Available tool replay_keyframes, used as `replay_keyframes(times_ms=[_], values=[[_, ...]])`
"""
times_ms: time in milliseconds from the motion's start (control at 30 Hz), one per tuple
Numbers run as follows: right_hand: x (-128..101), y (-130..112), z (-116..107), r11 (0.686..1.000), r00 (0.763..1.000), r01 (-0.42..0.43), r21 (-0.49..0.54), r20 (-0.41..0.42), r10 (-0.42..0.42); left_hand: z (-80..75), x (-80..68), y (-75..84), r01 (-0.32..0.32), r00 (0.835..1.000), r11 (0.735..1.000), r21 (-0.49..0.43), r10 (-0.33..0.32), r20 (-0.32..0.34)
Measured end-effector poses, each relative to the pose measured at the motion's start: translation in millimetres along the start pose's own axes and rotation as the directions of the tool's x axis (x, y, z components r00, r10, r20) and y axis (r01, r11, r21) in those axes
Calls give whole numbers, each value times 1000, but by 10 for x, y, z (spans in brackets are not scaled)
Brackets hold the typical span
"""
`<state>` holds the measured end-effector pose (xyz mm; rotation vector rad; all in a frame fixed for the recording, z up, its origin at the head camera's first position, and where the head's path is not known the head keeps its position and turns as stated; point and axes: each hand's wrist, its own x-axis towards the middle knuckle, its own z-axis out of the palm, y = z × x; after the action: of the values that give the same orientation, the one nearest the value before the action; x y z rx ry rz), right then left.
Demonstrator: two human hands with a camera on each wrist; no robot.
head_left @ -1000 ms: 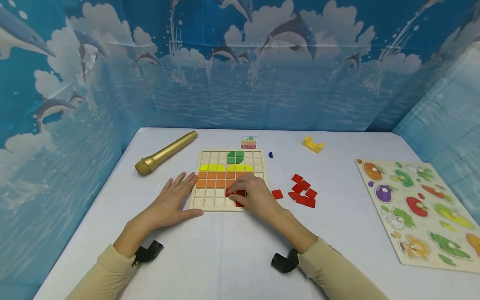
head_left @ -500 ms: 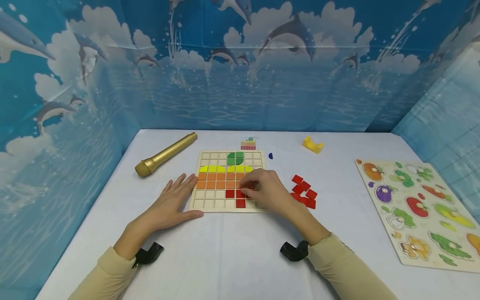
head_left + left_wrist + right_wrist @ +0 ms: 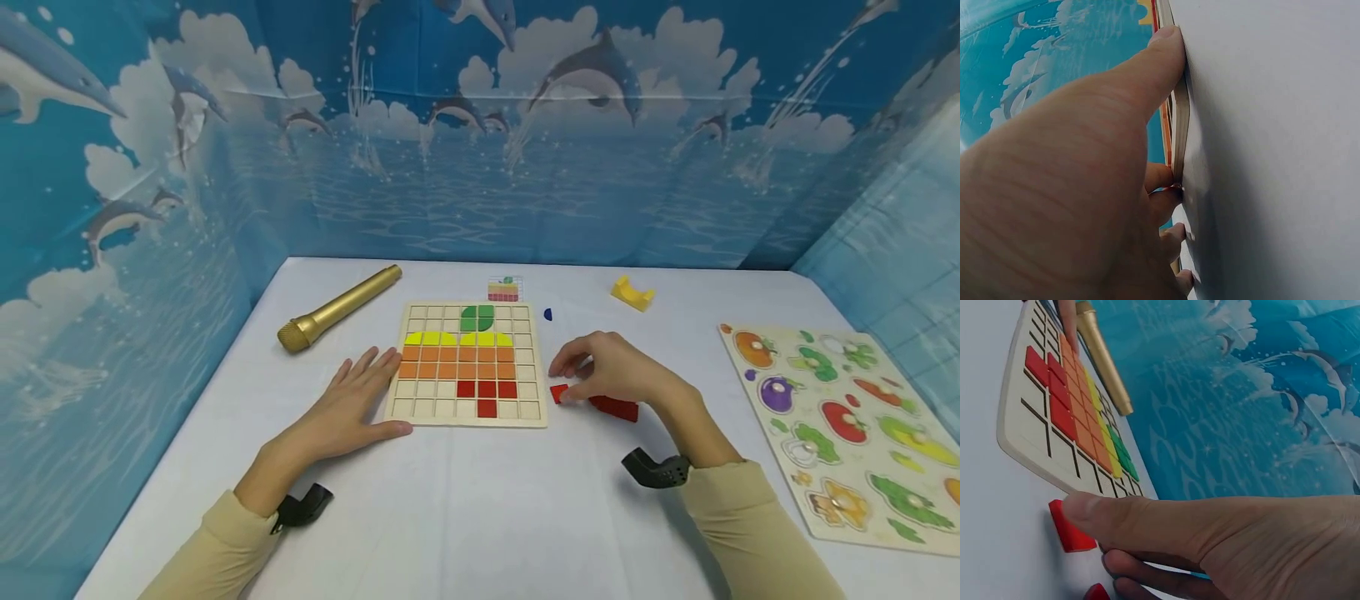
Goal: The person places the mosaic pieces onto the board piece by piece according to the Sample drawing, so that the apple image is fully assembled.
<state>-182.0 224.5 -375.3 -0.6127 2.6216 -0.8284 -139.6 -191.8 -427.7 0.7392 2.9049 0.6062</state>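
Note:
The wooden grid board (image 3: 532, 414) lies mid-table, bearing green, yellow, orange and red square tiles. My left hand (image 3: 347, 414) lies spread at its left side, fingertips on the edge and thumb at the near corner; the left wrist view shows the thumb (image 3: 1163, 59) against the board's side. Right of the board, my right hand (image 3: 618, 367) is over the loose red tiles (image 3: 618, 408). Its thumb touches one red tile (image 3: 1069, 531) lying on the cloth, while the index fingertip stands apart from the thumb. That hand covers part of the pile.
A gold microphone (image 3: 337, 308) lies at the back left. Behind the board is a small pattern card (image 3: 504, 289), with a dark blue piece (image 3: 547, 314) nearby. A yellow bracket-shaped piece (image 3: 632, 293) stands farther back. At right lies a vegetable knob puzzle (image 3: 806, 487).
My right hand has left the board and moved right to the loose red tiles. Another red tile now sits in the upper red row. My left hand stays by the board.

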Motion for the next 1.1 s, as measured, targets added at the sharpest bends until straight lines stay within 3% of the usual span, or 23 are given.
replay_keyframes(times_ms=[200,600,867,1100], values=[[-23,30,-17,999,999,-18,-31,50,20,-5,8,6,-3,1000,1000,5,3,0],[10,87,43,997,998,65,-41,11,-64,-12,5,20,12,1000,1000,12,-12,6],[56,82,94,991,991,114,-63,-66,-119,4,-4,14,21,1000,1000,8,-21,12],[184,-136,225,977,962,209,-39,-171,-213,-21,10,13,17,1000,1000,6,-17,13]])
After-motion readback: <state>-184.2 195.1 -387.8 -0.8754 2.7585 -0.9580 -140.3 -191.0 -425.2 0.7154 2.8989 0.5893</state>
